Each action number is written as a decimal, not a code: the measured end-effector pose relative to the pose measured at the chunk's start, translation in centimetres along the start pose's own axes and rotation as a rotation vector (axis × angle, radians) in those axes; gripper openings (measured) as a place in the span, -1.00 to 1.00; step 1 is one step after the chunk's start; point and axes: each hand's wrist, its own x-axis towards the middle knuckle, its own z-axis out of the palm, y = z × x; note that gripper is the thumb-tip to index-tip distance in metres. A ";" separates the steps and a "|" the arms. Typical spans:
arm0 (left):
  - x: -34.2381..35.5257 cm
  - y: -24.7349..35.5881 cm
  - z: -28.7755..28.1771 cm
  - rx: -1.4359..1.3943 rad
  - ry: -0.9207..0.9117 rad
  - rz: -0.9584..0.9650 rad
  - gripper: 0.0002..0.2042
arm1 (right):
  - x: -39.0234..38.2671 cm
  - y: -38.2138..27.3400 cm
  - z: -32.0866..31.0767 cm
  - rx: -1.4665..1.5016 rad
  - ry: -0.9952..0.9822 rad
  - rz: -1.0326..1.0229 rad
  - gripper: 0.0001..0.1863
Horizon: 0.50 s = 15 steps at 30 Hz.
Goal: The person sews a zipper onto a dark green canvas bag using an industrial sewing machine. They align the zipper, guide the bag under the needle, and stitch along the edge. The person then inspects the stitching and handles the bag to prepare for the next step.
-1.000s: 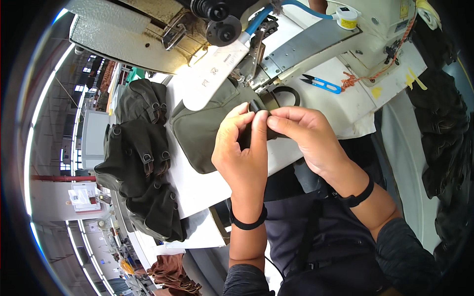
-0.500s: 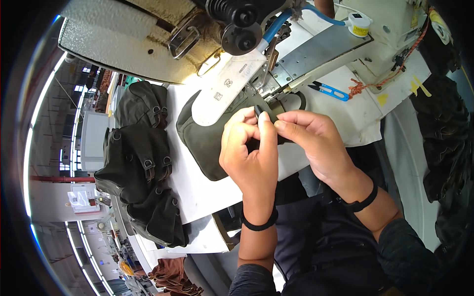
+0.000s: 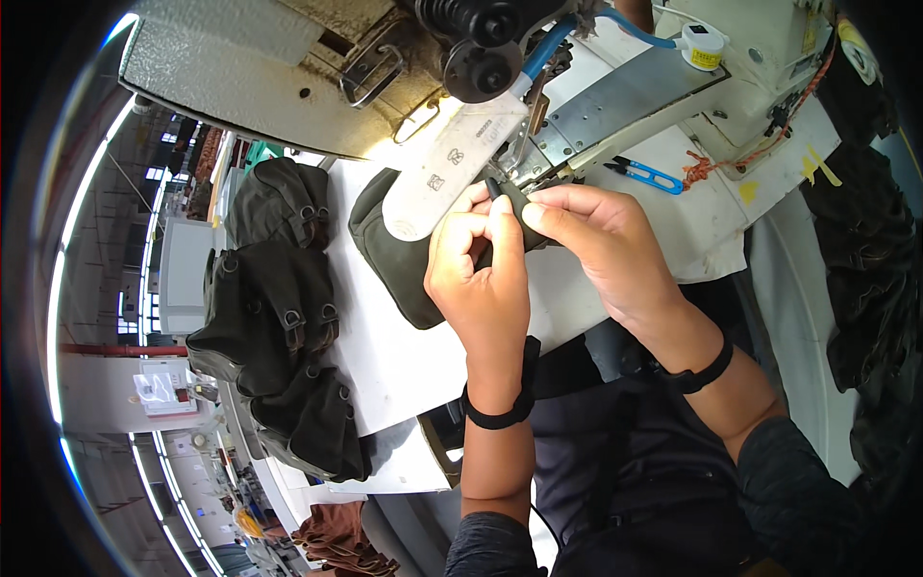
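A dark green fabric piece point(image 3: 404, 279) with a piped edge lies below the head of a sewing machine point(image 3: 260, 77), beside its needle area. My left hand point(image 3: 478, 264) is closed, pinching the cloth with thumb and forefinger; a small black tip stands up between them. Close beside it, my right hand point(image 3: 596, 245) pinches the same fabric piece just to the right of that tip. Both hands are right in front of the machine's metal plate point(image 3: 615, 106). The palms hide part of the cloth.
Several dark green bags point(image 3: 274, 298) with metal rings are piled at the left of the white table point(image 3: 385, 385). Blue thread snips point(image 3: 649, 175) lie right of the plate, near orange thread point(image 3: 699, 168). A white round container point(image 3: 702, 46) sits behind. More dark fabric point(image 3: 865, 269) hangs at the far right.
Both hands have moved slightly away from me, closer to the needle area. The fabric piece has shifted with them, and its edge by the pinch now stands raised.
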 end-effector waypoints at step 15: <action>2.2 -0.4 -0.5 -0.041 -0.105 -0.034 -0.79 | 0.7 -1.3 0.7 -0.356 0.093 -0.186 -0.77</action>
